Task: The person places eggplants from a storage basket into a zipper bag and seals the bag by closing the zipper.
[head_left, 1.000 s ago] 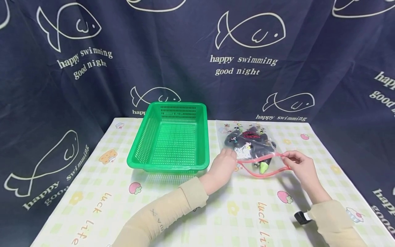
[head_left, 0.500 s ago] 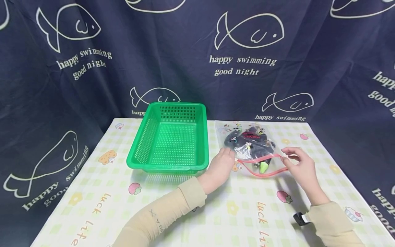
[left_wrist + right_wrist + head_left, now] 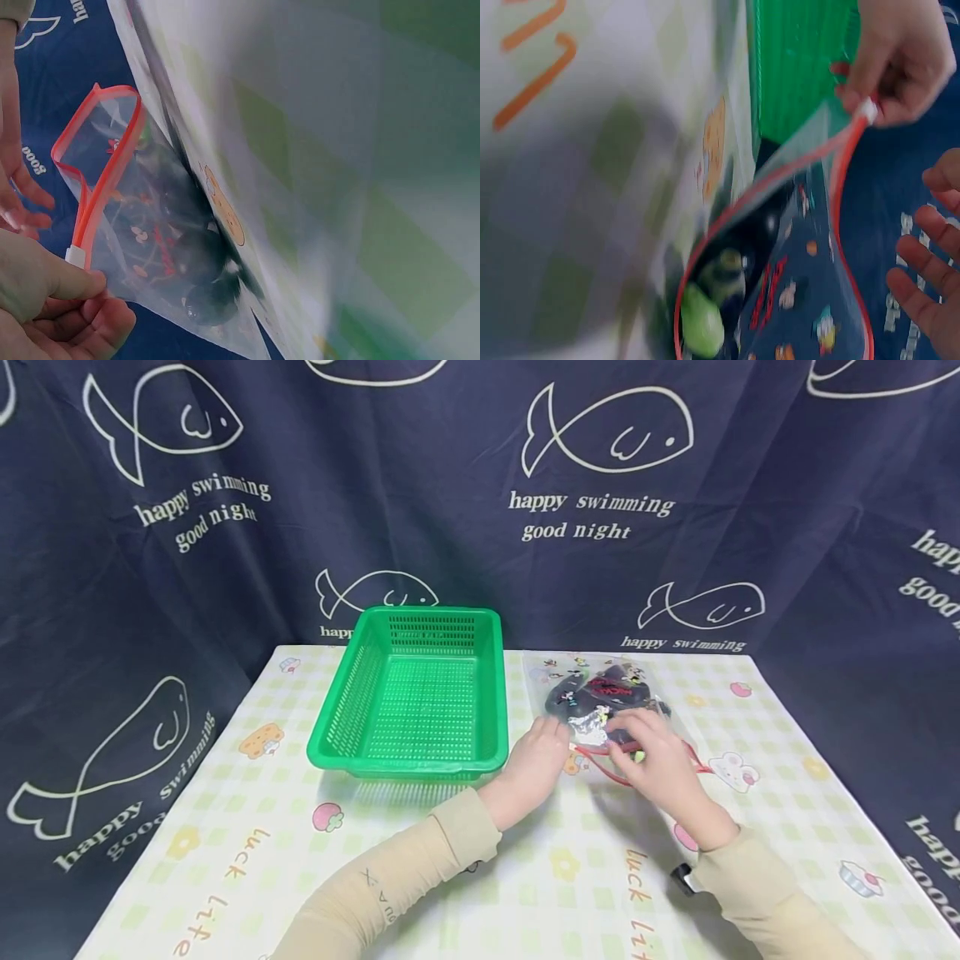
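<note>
A clear zip bag (image 3: 551, 689) with a red zip edge and printed cartoon figures lies at the table's right back. Inside it are dark rounded items (image 3: 199, 255); a light green end (image 3: 701, 322) shows at the mouth, but I cannot tell their kind. My left hand (image 3: 528, 772) pinches the bag's left corner beside the white slider (image 3: 868, 111). The bag's mouth gapes in both wrist views. Over the mouth in the head view is my right hand (image 3: 663, 768), fingers spread and loosely bent. In the right wrist view its fingers (image 3: 922, 255) are apart from the bag.
A green plastic basket (image 3: 324, 739) with slotted walls stands left of the bag. Beneath is a checked tablecloth (image 3: 525, 877) with printed fruit and lettering. A dark blue curtain (image 3: 450, 527) hangs behind the table.
My right hand has let go of the bag's right zip edge and moved left over the mouth. The left hand keeps its place on the corner.
</note>
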A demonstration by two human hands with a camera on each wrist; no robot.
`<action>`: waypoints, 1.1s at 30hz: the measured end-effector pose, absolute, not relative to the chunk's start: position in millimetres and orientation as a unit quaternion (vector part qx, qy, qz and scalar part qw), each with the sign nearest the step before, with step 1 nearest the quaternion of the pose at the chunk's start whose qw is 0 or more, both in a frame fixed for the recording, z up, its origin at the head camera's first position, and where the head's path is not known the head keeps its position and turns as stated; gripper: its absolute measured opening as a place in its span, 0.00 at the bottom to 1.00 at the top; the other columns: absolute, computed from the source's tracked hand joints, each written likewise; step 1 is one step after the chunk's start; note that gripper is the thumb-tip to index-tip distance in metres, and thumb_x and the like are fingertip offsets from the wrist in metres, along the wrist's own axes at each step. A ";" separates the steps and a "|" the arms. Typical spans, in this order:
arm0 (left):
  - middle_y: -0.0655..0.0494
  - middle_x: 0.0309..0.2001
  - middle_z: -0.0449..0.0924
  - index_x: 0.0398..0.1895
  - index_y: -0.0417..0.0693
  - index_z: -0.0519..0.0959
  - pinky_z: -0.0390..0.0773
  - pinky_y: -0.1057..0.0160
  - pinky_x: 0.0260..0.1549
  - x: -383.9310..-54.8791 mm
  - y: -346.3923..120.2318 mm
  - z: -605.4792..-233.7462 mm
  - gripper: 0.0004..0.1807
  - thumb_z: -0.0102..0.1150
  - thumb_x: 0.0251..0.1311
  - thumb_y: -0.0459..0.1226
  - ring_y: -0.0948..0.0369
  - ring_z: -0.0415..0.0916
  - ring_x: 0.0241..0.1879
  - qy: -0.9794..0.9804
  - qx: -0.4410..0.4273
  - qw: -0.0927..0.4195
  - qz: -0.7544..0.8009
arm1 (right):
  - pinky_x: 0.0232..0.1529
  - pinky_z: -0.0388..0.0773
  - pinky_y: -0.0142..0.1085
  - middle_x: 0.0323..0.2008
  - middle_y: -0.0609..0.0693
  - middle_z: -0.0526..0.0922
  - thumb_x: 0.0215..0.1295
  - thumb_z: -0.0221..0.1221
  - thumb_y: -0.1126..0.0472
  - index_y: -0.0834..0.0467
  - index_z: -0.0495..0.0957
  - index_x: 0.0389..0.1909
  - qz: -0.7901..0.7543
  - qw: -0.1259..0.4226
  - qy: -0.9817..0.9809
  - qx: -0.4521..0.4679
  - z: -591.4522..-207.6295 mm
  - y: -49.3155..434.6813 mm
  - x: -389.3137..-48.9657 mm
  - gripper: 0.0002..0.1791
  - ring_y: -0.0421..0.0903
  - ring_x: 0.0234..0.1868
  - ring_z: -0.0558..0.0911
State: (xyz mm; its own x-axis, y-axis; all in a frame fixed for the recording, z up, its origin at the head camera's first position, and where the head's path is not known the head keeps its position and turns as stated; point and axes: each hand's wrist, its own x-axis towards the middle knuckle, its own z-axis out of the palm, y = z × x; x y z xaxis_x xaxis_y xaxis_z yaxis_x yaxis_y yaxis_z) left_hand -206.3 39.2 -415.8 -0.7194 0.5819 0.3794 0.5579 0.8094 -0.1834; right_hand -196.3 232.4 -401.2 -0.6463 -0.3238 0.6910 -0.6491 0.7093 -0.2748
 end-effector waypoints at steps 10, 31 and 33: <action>0.57 0.36 0.73 0.41 0.45 0.75 0.72 0.70 0.43 -204.9 39.3 -416.7 0.10 0.59 0.55 0.34 0.62 0.68 0.39 -0.933 -0.297 0.201 0.014 | 0.40 0.73 0.45 0.37 0.50 0.80 0.48 0.65 0.61 0.57 0.77 0.37 0.201 0.307 -0.872 0.323 -420.0 201.9 -205.1 0.14 0.50 0.40 0.79; 0.58 0.29 0.76 0.32 0.47 0.81 0.75 0.71 0.31 -208.3 40.4 -412.4 0.04 0.60 0.55 0.36 0.64 0.70 0.29 -0.911 -0.319 0.253 0.061 | 0.34 0.72 0.45 0.27 0.52 0.77 0.52 0.59 0.58 0.60 0.73 0.30 0.128 0.344 -0.864 0.345 -429.4 190.0 -210.6 0.10 0.53 0.31 0.78; 0.58 0.28 0.76 0.31 0.47 0.81 0.75 0.71 0.29 -209.3 40.8 -410.8 0.03 0.60 0.54 0.36 0.64 0.70 0.28 -0.913 -0.316 0.250 0.057 | 0.35 0.73 0.47 0.27 0.52 0.77 0.52 0.58 0.58 0.60 0.72 0.30 0.126 0.341 -0.864 0.348 -430.0 189.8 -211.1 0.10 0.53 0.32 0.78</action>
State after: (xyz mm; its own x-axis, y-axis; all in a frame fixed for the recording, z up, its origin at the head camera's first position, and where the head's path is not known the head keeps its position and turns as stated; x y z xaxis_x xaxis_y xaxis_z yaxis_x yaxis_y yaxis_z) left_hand -209.3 40.8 -410.8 -0.6746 0.6065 0.4209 0.5493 0.7933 -0.2626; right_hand -211.1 189.8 -430.0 -0.5247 -0.5157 0.6774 -0.6873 0.7261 0.0204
